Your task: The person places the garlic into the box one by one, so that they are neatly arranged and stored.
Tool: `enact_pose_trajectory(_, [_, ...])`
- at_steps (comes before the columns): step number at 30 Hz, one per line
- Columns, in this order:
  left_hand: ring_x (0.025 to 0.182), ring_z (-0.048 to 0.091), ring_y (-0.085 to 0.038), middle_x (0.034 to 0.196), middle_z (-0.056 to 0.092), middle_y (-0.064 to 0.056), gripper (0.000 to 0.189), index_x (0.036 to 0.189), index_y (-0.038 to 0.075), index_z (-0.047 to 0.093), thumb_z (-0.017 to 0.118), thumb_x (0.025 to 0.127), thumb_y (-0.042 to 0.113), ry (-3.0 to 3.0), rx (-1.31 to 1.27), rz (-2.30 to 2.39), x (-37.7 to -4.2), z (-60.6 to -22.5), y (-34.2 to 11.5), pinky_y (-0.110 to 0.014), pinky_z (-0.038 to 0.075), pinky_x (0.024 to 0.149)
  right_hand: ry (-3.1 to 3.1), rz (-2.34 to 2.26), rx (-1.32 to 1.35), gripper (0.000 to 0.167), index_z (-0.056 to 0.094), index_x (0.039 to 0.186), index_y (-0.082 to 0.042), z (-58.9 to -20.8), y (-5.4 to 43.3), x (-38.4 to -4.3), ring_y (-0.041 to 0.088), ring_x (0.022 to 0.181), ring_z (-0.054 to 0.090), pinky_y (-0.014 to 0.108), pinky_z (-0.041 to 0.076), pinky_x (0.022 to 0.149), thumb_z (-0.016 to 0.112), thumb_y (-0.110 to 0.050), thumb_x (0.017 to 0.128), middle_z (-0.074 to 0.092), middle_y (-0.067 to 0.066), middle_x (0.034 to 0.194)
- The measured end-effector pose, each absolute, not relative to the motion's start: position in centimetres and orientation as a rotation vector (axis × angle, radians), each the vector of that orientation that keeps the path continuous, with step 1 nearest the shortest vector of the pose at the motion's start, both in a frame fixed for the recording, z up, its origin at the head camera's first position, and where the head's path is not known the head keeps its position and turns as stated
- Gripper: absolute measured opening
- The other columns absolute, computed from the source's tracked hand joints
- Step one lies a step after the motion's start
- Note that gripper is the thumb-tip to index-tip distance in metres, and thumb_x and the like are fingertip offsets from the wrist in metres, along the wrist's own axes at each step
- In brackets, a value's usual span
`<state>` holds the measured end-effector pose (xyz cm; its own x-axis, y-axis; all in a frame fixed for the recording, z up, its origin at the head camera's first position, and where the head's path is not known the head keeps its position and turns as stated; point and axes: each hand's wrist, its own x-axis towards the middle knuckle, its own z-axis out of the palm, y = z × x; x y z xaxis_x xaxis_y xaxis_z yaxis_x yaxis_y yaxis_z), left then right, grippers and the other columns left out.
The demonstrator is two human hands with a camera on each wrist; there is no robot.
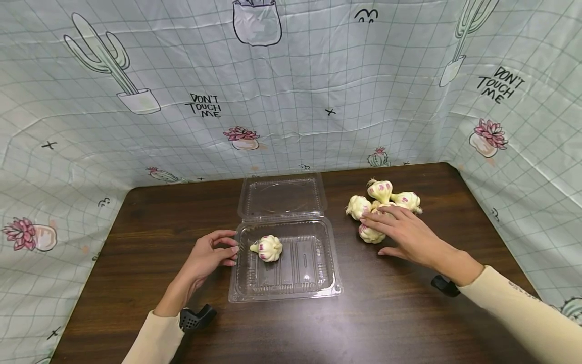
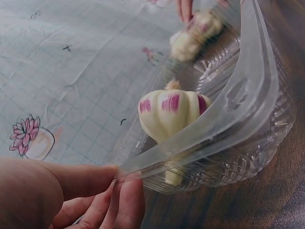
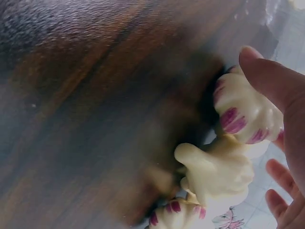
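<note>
A clear plastic clamshell container (image 1: 291, 298) lies with its lid (image 1: 282, 194) laid back, and one garlic bulb (image 1: 270, 248) rests in its left half. My left hand (image 1: 206, 255) pinches the container's left rim between thumb and fingers, as the left wrist view shows up close. On the right is a cluster of several garlic bulbs (image 1: 380, 190), white with purple patches. Over its near side reaches my right hand (image 1: 406, 235), fingers extended across the tops and thumb apart. In the right wrist view the thumb overlaps the nearest garlic bulb (image 3: 245, 107).
Everything stands on a dark wooden table (image 1: 291, 333). A white gridded cloth (image 1: 291, 101) printed with cacti hangs behind the table and along its sides. A black wrist device (image 1: 197, 317) is on the left arm, with another (image 1: 444, 285) on the right.
</note>
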<state>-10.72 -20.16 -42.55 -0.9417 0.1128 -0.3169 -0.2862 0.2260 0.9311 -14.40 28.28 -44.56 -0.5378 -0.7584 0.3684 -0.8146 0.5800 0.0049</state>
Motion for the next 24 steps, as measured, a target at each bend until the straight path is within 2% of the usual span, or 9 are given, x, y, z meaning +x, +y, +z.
enact_pose_trajectory(7, [0.077,0.068,-0.012,0.111,0.063,-0.014,0.049,0.146,-0.013,0.049,0.065,0.100,-0.009,2.183,-0.171,1.773,-10.69,-42.72,-20.20,-0.026,0.065,0.070,-2.482,0.226,1.281,0.092,0.065,0.142,-0.008,-45.02,28.29,-14.42,0.037,0.124,0.059,0.056,0.048,0.100,0.103,-0.018,0.059,0.067,0.008,0.140])
enact_pose_trajectory(14, [0.078,0.069,-0.013,0.112,0.063,-0.013,0.049,0.146,-0.012,0.050,0.066,0.100,-0.008,2.187,-0.176,1.769,-10.81,-42.72,-20.17,-0.026,0.065,0.070,-2.443,0.264,1.315,0.084,0.067,0.138,-0.006,-45.17,27.94,-14.77,0.036,0.120,0.059,0.054,0.048,0.098,0.100,-0.009,0.060,0.070,0.009,0.132])
enact_pose_trajectory(24, [0.078,0.069,-0.012,0.111,0.063,-0.013,0.048,0.146,-0.012,0.050,0.065,0.100,-0.008,2.179,-0.167,1.781,-10.87,-42.77,-20.26,-0.026,0.065,0.070,-2.409,0.174,1.353,0.079,0.071,0.132,-0.007,-45.20,27.68,-14.90,0.033,0.116,0.062,0.051,0.049,0.098,0.101,-0.020,0.060,0.073,0.007,0.126])
